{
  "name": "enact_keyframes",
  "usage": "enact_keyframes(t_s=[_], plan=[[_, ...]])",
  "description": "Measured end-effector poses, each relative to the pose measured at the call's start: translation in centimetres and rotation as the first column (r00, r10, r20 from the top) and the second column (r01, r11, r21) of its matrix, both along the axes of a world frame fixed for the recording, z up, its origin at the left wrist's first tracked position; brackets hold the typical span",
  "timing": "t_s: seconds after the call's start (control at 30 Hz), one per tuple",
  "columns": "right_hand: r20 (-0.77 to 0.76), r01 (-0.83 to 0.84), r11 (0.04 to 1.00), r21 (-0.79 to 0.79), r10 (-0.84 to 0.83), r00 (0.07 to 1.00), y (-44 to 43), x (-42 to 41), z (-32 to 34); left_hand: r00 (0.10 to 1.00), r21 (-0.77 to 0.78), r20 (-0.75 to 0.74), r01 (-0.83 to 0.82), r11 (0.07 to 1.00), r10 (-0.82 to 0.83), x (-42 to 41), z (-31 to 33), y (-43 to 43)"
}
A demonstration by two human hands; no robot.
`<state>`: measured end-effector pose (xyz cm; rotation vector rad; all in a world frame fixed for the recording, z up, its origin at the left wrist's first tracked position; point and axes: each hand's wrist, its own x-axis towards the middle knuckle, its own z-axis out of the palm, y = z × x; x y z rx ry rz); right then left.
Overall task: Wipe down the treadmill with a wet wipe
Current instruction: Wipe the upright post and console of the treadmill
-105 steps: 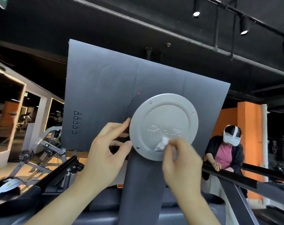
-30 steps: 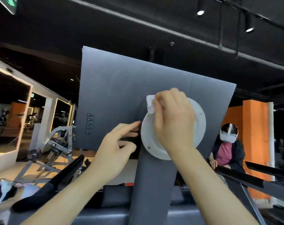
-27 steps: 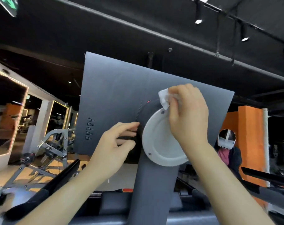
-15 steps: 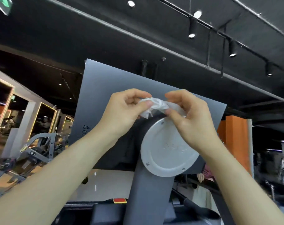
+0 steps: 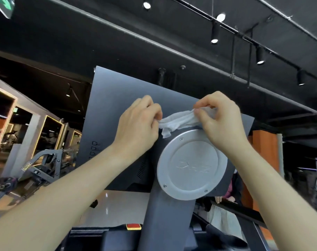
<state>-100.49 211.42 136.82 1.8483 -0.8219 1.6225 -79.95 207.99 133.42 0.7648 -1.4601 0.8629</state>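
A white wet wipe [image 5: 179, 122] is stretched between both hands in front of the grey back panel [image 5: 114, 98] of the treadmill's screen. My left hand [image 5: 137, 127] pinches its left end, and a crumpled corner hangs just below those fingers. My right hand [image 5: 221, 122] pinches the right end between thumb and fingers. Just below the wipe sits the round silver mount cover [image 5: 192, 165] with screws and an embossed logo, fixed on the grey upright post [image 5: 166, 220].
Gym machines [image 5: 36, 171] stand at the left near lit mirror frames. A person [image 5: 232, 189] is partly hidden behind the post at the right, next to an orange pillar [image 5: 266, 156]. A dark handrail [image 5: 244, 212] runs at lower right. Black ceiling pipes and spotlights are overhead.
My right hand wiped up over the silver cover to its top edge. My left hand left the cover's side and took the wipe's other end; both hands have pulled it apart sideways.
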Motion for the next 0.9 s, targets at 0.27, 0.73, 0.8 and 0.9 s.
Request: enact_keyframes(t_s=[0.27, 0.73, 0.8, 0.9], plan=[[-0.018, -0.219, 0.975, 0.041, 0.220, 0.975, -1.7, -0.4, -2.7, 0.771, 0.388, -0.436, 0.627, 0.675, -0.465, -2.9, 1.0, 1.3], [0.331, -0.372, 0.922, -0.104, 0.385, 0.861, -4.4, -1.8, -7.1, 0.779, 0.497, -0.348, 0.625, 0.602, -0.521, -3.4, -4.7, 1.2], [0.357, -0.344, 0.932, -0.112, 0.361, 0.861, -4.4, -1.3, -7.3, 0.682, 0.443, -0.443, 0.730, 0.520, -0.581, -2.5, -6.9, 0.6], [0.399, -0.296, 0.947, -0.126, 0.321, 0.859, -3.8, -0.3, -7.4, 0.625, 0.433, -0.529, 0.781, 0.450, -0.574, -2.3, -5.5, 0.2]])
